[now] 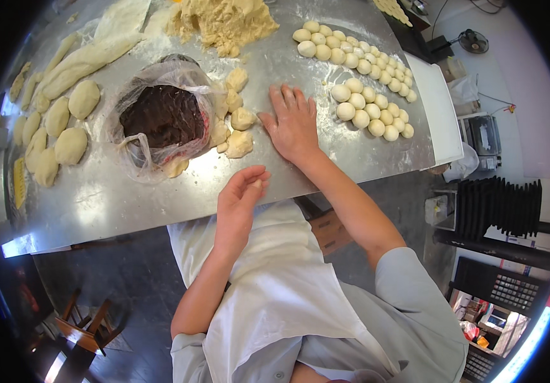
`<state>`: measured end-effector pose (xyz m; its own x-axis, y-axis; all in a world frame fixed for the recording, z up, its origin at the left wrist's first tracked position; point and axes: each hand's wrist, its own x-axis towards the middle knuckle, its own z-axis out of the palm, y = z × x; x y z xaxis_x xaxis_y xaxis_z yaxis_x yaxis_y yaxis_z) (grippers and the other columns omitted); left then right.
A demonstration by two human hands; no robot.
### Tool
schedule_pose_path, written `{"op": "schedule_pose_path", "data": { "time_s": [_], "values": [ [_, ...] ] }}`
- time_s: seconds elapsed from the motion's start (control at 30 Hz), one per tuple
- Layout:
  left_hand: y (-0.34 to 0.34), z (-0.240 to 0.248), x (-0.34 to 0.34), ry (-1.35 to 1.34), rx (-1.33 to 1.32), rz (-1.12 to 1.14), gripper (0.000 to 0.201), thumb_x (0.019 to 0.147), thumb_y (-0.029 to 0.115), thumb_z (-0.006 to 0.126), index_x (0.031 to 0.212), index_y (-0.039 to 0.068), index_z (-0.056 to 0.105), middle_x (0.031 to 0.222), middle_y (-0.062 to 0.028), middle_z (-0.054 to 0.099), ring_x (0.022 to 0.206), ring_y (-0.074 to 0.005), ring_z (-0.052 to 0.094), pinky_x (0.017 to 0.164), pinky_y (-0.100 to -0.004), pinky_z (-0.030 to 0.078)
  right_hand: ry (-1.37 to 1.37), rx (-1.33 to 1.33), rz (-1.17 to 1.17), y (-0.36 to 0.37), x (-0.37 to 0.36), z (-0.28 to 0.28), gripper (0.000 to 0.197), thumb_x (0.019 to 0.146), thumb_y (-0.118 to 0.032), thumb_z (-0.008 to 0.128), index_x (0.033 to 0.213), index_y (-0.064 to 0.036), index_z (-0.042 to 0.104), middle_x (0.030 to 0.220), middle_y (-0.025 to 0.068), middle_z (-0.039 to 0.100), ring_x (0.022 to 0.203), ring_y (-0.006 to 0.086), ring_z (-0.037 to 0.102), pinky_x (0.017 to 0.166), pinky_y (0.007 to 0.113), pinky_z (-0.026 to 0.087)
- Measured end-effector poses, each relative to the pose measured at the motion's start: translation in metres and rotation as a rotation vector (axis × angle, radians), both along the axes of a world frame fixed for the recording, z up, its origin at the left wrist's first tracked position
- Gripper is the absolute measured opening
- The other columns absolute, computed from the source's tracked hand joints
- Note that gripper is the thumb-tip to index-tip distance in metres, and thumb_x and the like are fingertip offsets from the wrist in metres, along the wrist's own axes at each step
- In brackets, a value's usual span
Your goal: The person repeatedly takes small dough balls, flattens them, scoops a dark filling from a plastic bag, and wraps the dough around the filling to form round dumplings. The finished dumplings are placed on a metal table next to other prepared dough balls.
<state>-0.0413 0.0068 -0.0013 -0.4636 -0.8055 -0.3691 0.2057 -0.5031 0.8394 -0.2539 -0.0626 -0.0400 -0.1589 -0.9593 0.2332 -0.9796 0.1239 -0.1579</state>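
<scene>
My right hand (293, 124) lies palm down on the floured metal table, fingers stretched out and slightly apart; whatever may be under the palm is hidden. My left hand (242, 196) hovers at the table's near edge with its fingers curled in. Something small and pale shows at its fingertips, too little to make out. Between my hands and a plastic-lined container of dark brown paste (162, 117) lie several rough lumps of yellowish dough (240, 144). To the right of my right hand stand rows of small round dough balls (369, 110).
A big crumbly yellow dough mass (227, 24) sits at the far side. Flattened pale dough pieces (71, 145) and a long dough strip (87, 64) lie on the left. More dough balls (351, 56) stand at the far right. Below the table is a wooden stool (89, 329).
</scene>
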Motion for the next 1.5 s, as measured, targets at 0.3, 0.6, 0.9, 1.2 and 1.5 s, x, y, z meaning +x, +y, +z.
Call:
{"op": "schedule_pose_path", "data": {
  "time_s": [0.3,0.6,0.9,1.2,1.5],
  "values": [
    [-0.006,-0.004,0.0,-0.007,-0.008,0.003,0.032,0.104,0.011,0.056,0.132,-0.002,0.062,0.124,-0.0105,0.07,0.11,-0.015,0.065,0.098,-0.03,0.052,-0.111,-0.148,-0.004,-0.029,-0.051,-0.026,0.061,0.102,-0.041,0.062,0.15,-0.0042,0.051,0.148,0.021,0.055,0.14,0.0374,0.047,0.117,0.052,0.034],
    [0.0,-0.01,0.011,0.126,0.085,0.113,0.051,0.109,0.028,0.054,0.15,-0.002,0.048,0.137,-0.0145,0.064,0.119,-0.0203,0.063,0.103,-0.0362,0.052,-0.97,-0.142,-0.028,0.062,-0.006,0.013,0.029,0.087,-0.006,0.077,0.109,-0.0009,0.059,0.11,0.014,0.069,0.101,0.032,0.067,0.089,0.04,0.053],
    [-0.018,-0.004,0.052,0.528,0.255,0.154,0.049,0.111,0.033,0.053,0.146,-0.001,0.049,0.138,-0.0137,0.062,0.128,-0.0232,0.06,0.109,-0.042,0.049,-0.776,0.001,0.513,0.043,0.093,0.08,0.031,0.086,-0.007,0.075,0.116,-0.0018,0.068,0.11,0.0124,0.071,0.105,0.0286,0.069,0.093,0.037,0.055],
    [-0.028,0.008,0.11,0.466,0.132,0.504,0.042,0.108,0.023,0.059,0.143,0.0,0.053,0.134,-0.0135,0.064,0.121,-0.0225,0.063,0.105,-0.036,0.052,-0.106,0.003,0.622,-0.082,0.135,0.08,0.042,0.084,-0.012,0.079,0.125,-0.0061,0.069,0.122,0.009,0.069,0.113,0.0328,0.063,0.097,0.047,0.051],
    [-0.047,-0.008,0.081,0.167,-0.046,0.563,0.035,0.104,0.012,0.062,0.135,-0.003,0.059,0.119,-0.0096,0.07,0.107,-0.0171,0.068,0.096,-0.0307,0.056,0.25,0.08,0.51,-0.123,0.156,0.065,0.053,0.079,-0.022,0.086,0.123,-0.0015,0.066,0.126,0.0161,0.065,0.123,0.0335,0.059,0.101,0.048,0.05]
  ]
}}
